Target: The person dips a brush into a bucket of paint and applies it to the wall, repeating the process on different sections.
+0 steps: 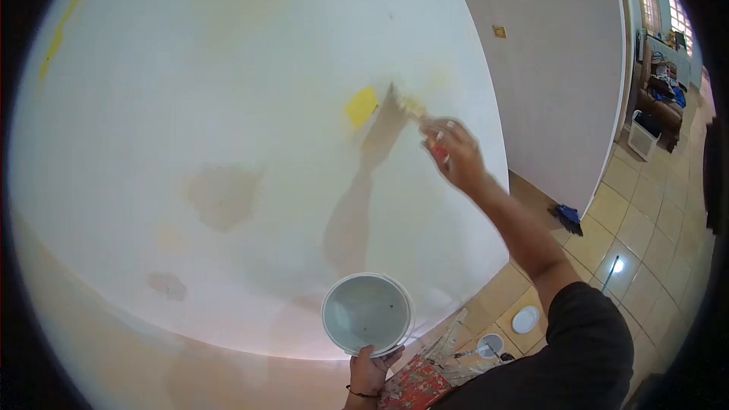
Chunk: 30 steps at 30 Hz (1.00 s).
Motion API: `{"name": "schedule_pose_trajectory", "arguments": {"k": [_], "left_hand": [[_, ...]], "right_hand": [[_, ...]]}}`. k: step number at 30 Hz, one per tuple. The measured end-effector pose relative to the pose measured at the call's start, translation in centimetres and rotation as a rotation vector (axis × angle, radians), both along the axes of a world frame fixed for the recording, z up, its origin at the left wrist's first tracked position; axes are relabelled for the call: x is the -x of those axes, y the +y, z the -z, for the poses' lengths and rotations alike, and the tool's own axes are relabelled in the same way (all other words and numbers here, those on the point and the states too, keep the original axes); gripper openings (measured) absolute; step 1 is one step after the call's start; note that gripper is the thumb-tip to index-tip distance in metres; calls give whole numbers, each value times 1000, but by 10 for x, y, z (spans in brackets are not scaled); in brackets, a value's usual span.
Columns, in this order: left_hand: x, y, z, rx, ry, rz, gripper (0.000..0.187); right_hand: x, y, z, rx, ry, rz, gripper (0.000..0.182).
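My right hand [453,153] is closed round the handle of a paintbrush [412,107], its pale bristles at or close to the white wall [281,91]; contact is hard to tell. Just left of the brush is a yellow patch [361,108] on the wall, and the hand's shadow falls beside it. My left hand [369,376] grips the lower rim of a white bucket [366,313], thumb on the rim, with the bucket's open top facing me and pale contents inside.
Below the bucket is a paint-spattered red surface [416,386]. A small container [490,346] and a white lid [525,320] lie on the tiled floor [600,216]. A blue broom head [567,218] is by the wall corner; a white basket [643,137] stands farther right.
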State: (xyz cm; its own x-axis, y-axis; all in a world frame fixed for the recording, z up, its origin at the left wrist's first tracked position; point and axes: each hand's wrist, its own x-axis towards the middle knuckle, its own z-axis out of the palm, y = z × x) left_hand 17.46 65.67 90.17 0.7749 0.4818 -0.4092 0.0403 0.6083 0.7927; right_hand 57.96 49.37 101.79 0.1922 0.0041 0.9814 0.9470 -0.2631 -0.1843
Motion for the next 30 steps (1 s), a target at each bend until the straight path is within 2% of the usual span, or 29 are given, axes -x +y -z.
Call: {"name": "schedule_pose_trajectory", "arguments": {"k": [3,7,9,11,13,15,17,19,21,22,24,27,30], "left_hand": [[1,2,0,15,13,4,51],[6,11,13,-37,63,48,51],[4,9,7,-13,67,17,51],[2,6,1,18,66,-21,51],[1,2,-3,-75,110,22,54],[2,6,2,-62,118,33,55],[3,6,2,-48,127,39,55],[-1,0,-4,-75,123,28,56],[3,6,4,-11,94,29,55],[3,8,8,38,67,40,55],[2,8,9,26,68,41,54],[3,1,1,-23,84,43,52],[4,1,0,-35,94,31,51]], "right_hand": [[34,32,15,29,23,-75,23],[61,45,-3,114,-91,-161,27],[58,42,-19,77,-161,-225,29],[44,41,-30,107,-237,-160,28],[28,38,-43,117,-369,-127,24],[18,29,-37,174,-355,-125,26],[4,20,-14,421,-277,-93,31],[1,3,8,483,-248,-126,33],[3,-19,16,732,-71,-174,24],[2,-25,13,738,-72,-176,24],[-1,-36,2,724,12,-316,18],[-8,-37,-40,767,12,-364,15],[-17,-25,-97,673,-4,-371,16]]}}
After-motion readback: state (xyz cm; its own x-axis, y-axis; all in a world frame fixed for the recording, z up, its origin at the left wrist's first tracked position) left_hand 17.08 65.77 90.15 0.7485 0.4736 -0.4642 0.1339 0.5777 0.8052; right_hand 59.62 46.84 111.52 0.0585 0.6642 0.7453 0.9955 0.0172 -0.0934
